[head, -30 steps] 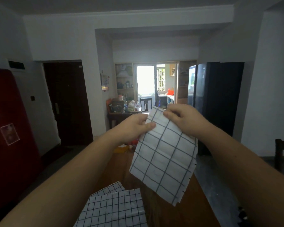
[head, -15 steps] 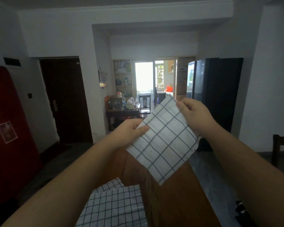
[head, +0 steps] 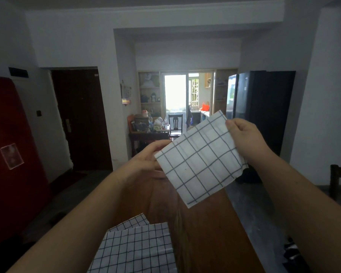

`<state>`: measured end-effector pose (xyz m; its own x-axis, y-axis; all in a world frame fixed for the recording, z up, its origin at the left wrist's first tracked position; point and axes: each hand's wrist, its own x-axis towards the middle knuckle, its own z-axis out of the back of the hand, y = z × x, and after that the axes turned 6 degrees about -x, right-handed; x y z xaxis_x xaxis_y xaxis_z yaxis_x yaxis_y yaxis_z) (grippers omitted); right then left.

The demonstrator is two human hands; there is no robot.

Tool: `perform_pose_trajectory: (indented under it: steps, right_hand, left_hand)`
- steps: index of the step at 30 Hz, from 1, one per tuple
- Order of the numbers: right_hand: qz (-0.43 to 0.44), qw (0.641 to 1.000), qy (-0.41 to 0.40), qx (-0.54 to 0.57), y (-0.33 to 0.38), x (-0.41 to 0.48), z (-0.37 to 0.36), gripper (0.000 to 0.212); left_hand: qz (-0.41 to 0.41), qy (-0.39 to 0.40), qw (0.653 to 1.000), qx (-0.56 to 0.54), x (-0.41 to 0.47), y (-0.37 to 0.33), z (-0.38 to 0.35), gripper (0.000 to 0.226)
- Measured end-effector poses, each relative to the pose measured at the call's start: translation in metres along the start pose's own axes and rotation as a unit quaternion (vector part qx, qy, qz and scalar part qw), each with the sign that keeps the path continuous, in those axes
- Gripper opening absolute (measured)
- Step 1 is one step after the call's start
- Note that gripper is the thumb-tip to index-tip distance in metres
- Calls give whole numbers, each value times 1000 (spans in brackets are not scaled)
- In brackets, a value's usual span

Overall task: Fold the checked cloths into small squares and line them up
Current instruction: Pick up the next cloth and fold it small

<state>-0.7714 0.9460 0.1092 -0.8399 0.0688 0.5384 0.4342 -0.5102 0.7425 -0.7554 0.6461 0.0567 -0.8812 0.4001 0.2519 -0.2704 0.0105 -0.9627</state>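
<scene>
Held cloth (head: 201, 160) hides left hand (head: 146, 160) fingertips; lower cloths (head: 134, 251) cropped

A white checked cloth (head: 201, 160) with a wide dark grid is held in the air above the far part of the wooden tabletop (head: 209, 237), turned like a diamond with one corner pointing down. The left hand (head: 146, 160) pinches its left corner between thumb and fingers, and the right hand (head: 244, 136) pinches its upper right edge just below the top corner. By the tabletop's near edge, toward its left side, lie finer-checked cloths (head: 136, 251), one overlapping another.
</scene>
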Motion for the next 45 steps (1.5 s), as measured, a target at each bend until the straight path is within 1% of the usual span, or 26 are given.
perform_pose_trajectory:
  steps: [2,3,6,8,12,15,18,21,25,29,31,34,38,40,42,45]
  right_hand:
    - [-18,1000,-1,18,-2,0,2,41]
    - [-25,999,1,25,-3,0,2,41]
    - [-36,999,3,34,-2,-1,-1,41]
    - [-37,999,-1,35,-2,-1,-4,41]
    - [-38,998,-2,40,-3,-1,-6,42]
    - [-43,998,2,38,-5,-2,-7,44]
    - [-49,998,11,28,-9,-5,-11,43]
    - [-55,998,16,32,-10,-9,-15,43]
    - [-52,998,18,32,-12,-11,-18,45]
    - [-53,998,14,39,-15,-13,-17,45]
    - [-56,997,11,43,-17,-14,-14,44]
    - [-73,996,15,54,-20,-15,-10,38]
    - [-73,995,15,64,-20,-18,-8,33]
    - [-71,995,8,72,-20,-20,-8,33]
    - [-76,994,5,84,-18,-20,-8,32]
    - [-91,990,18,103,-16,-19,-7,30]
  left_hand:
    - [1,4,999,-37,-3,1,-1,80]
    - [-4,1,999,-36,-4,1,-2,78]
    - [-43,-53,997,35,-1,0,-3,64]
    - [-56,-77,994,45,0,-7,-4,55]
    - [-56,-66,996,-9,-3,-17,1,49]
    - [-59,-57,997,7,-4,-20,3,45]
    - [-65,-72,995,36,0,-25,0,44]
    - [-70,-100,988,90,7,-26,-2,48]
    - [-72,-143,979,123,15,-24,-6,40]
    - [-94,-195,971,103,17,-26,-10,23]
    - [-105,-212,967,94,15,-28,-10,19]
    - [-101,-203,973,52,10,-31,-11,19]
    - [-105,-212,969,70,7,-33,-11,22]
    - [-104,-209,971,42,5,-34,-11,22]
    - [-94,-191,977,8,5,-37,-10,25]
    - [-81,-149,985,-14,3,-40,-8,29]
